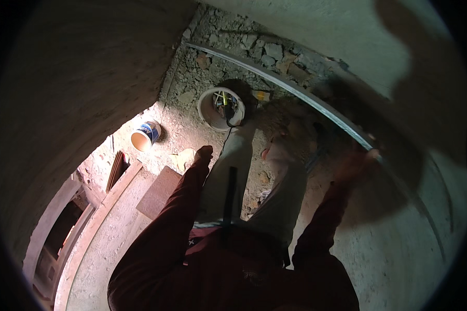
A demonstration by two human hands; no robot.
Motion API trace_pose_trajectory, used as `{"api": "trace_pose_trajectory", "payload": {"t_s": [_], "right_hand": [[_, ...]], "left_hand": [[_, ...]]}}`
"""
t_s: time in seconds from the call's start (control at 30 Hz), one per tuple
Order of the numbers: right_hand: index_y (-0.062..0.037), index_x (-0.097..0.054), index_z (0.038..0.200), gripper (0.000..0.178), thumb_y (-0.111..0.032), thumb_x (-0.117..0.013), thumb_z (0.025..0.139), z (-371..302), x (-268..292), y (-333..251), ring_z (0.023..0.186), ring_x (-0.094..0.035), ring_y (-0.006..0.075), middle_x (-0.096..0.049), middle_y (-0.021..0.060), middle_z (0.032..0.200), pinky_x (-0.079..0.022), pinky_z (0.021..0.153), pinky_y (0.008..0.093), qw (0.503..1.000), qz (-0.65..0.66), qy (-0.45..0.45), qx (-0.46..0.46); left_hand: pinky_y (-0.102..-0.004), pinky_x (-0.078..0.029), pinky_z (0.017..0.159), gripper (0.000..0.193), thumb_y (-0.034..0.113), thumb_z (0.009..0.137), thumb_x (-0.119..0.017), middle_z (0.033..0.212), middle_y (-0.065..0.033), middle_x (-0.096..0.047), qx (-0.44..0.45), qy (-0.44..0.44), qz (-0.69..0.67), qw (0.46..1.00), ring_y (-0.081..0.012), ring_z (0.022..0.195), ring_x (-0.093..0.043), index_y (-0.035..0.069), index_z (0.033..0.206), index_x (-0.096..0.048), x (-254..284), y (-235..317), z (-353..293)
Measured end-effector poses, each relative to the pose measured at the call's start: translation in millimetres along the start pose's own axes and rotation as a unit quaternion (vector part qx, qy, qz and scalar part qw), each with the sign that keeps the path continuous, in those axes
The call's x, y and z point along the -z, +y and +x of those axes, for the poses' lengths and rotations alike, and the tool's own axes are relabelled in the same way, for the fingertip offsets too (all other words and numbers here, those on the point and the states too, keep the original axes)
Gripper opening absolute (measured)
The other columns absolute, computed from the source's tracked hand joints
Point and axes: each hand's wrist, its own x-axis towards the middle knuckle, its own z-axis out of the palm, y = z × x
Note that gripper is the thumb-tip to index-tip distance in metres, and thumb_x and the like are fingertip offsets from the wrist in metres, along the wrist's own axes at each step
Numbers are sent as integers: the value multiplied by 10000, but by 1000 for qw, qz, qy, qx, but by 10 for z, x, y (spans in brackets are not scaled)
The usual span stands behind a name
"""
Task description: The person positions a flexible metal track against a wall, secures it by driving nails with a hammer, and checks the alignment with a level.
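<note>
A long, narrow, pale straightedge-like bar runs from the rubble at the far side toward the right-hand wall. My right hand is at its near right end, fingers closed against it; shadow and blur hide the exact grip. My left hand hangs low beside my left leg, apart from the bar. It is small and dark, and its finger position does not show. Ahead of my left leg stands a pale round bucket with several tools inside.
A white-and-blue tub lies tipped on the lit floor at left. Broken stones line the far wall's foot. A brown block and a wooden frame are at lower left. Walls rise on both sides.
</note>
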Motion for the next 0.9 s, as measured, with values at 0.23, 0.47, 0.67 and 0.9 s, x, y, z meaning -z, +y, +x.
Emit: {"api": "trace_pose_trajectory", "payload": {"t_s": [0.23,0.47,0.67,0.9], "right_hand": [[20,-439,1418,559,-381,-386,1033,700,316,1135,1350,-433,351,-454,191,1469,-316,1173,476,843,491,-203,-88],[47,-496,1350,637,-429,-555,931,1337,308,1333,1261,-523,369,-520,248,1370,-386,1133,494,923,275,-262,60],[72,-530,1297,588,-387,-544,930,1671,-177,1610,1251,-533,376,-541,267,1332,-423,1101,536,858,322,-386,104],[12,-550,1274,506,-361,-630,942,1679,96,1837,1123,-616,302,-612,162,1239,-512,983,432,929,134,-172,299]], "left_hand": [[-341,-480,544,439,371,887,-712,825,-25,-613,-70,176,53,980,-150,673,-586,133,1239,-599,161,-805,1916],[-506,-585,797,708,292,861,-735,1344,-151,-541,-46,11,-264,963,-301,1103,-619,114,1460,-402,-222,186,1958],[-356,-585,657,416,150,865,-699,1046,-61,-663,-233,30,-271,933,-205,870,-665,132,1264,-583,-18,126,2323],[-300,-481,435,129,130,885,-678,735,-1,-609,-301,69,-312,899,-117,538,-559,129,994,-612,596,752,2280]]}}
